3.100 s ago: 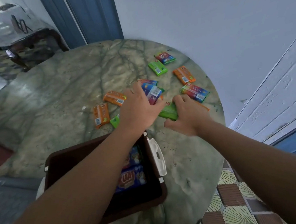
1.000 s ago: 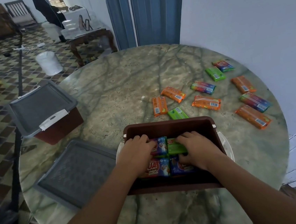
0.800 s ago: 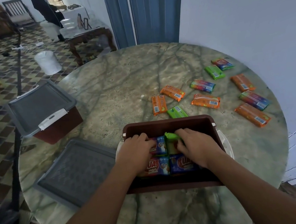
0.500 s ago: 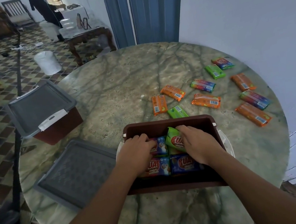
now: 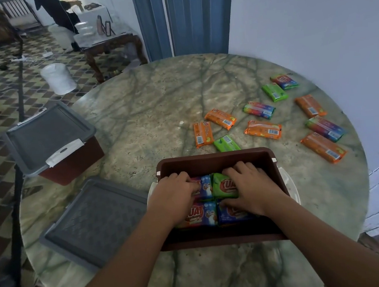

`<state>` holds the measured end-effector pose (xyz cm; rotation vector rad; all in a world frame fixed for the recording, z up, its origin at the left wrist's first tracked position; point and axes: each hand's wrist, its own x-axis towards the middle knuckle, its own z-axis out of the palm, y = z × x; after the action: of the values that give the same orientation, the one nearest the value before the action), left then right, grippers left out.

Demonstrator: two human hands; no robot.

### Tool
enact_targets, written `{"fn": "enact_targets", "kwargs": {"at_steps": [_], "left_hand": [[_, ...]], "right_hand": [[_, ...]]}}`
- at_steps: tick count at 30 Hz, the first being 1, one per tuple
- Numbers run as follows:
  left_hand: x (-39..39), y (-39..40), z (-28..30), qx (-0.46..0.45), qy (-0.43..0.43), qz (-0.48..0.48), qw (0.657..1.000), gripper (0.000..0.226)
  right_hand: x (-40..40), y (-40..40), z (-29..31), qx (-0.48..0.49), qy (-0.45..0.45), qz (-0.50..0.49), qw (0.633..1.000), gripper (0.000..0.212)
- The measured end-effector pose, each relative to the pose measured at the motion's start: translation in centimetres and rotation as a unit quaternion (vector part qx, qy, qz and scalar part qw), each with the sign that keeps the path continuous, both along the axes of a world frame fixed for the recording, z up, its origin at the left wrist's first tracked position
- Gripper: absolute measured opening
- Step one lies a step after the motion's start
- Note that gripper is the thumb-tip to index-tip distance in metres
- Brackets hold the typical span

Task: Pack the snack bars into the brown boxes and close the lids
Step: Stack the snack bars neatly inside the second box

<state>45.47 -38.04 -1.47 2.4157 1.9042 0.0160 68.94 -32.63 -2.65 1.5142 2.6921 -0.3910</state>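
Note:
The open brown box (image 5: 213,159) stands on the marble table right in front of me, with both hands inside it. My left hand (image 5: 175,195) rests curled on a blue snack bar (image 5: 205,185) in the far left of the box. A green snack bar (image 5: 223,185) lies flat beside it, and my right hand (image 5: 253,190) covers it with fingers over its far edge and thumb at its near edge. Two more blue bars (image 5: 205,216) lie in the near row. Several loose orange, green and rainbow bars (image 5: 263,129) lie on the table behind and to the right of the box.
A loose grey lid (image 5: 93,221) lies left of the open box. A second brown box with its grey lid on (image 5: 50,144) sits at the table's left edge. A white wall stands close on the right. The round table (image 5: 156,104) drops off to a tiled floor.
The green bar was tilted up in my right hand half a second ago and now lies flat in the box. My left hand has stayed on the blue bars.

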Motion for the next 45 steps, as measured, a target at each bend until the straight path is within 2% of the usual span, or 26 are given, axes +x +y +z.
{"fn": "enact_targets", "kwargs": {"at_steps": [2, 9, 16, 19, 22, 24, 26, 27, 29, 32, 37, 45], "left_hand": [[0.0, 0.1, 0.1, -0.008, 0.005, -0.001, 1.0, 0.038], [0.0, 0.2, 0.1, -0.031, 0.013, -0.014, 0.999, 0.041], [0.1, 0.2, 0.0, -0.025, 0.036, -0.021, 0.999, 0.042], [0.3, -0.1, 0.3, 0.02, -0.033, -0.014, 0.999, 0.039], [0.1, -0.6, 0.3, 0.12, -0.159, 0.006, 0.98, 0.033], [-0.3, -0.3, 0.4, 0.188, -0.181, 0.039, 0.965, 0.03], [-0.7, 0.7, 1.2, 0.213, -0.126, 0.079, 0.966, 0.037], [-0.9, 1.4, 1.5, 0.196, -0.094, 0.098, 0.971, 0.046], [-1.4, 3.1, 1.9, 0.099, -0.053, 0.124, 0.986, 0.061], [-1.6, 5.0, 1.3, -0.031, -0.039, 0.128, 0.991, 0.06], [-1.7, 5.5, 0.2, 0.002, -0.034, 0.119, 0.992, 0.044], [-2.3, 8.6, 0.3, 0.016, -0.031, 0.107, 0.994, 0.042]], "right_hand": [[0.0, 0.1, -0.1, -0.006, -0.015, 0.013, 1.0, 0.081], [-0.1, 0.2, 0.1, 0.022, -0.034, 0.064, 0.997, 0.059], [0.0, -0.1, 0.1, 0.046, -0.04, 0.052, 0.997, 0.056], [-0.2, -0.4, 0.8, 0.081, 0.056, 0.028, 0.995, 0.055], [0.0, -0.1, 1.4, 0.214, 0.185, -0.016, 0.959, 0.036], [0.3, 0.3, 2.0, 0.233, 0.184, -0.045, 0.954, 0.04], [0.7, 1.1, 2.2, 0.192, 0.104, -0.051, 0.974, 0.057], [0.9, 1.5, 2.3, 0.165, 0.054, -0.05, 0.983, 0.062], [1.1, 2.4, 2.5, 0.118, -0.006, -0.052, 0.992, 0.058], [1.0, 3.4, 3.1, 0.1, 0.0, -0.058, 0.993, 0.037], [0.9, 4.3, 2.9, 0.064, 0.018, -0.059, 0.996, 0.027], [0.4, 7.0, 3.0, 0.069, 0.01, -0.06, 0.996, 0.029]]}}
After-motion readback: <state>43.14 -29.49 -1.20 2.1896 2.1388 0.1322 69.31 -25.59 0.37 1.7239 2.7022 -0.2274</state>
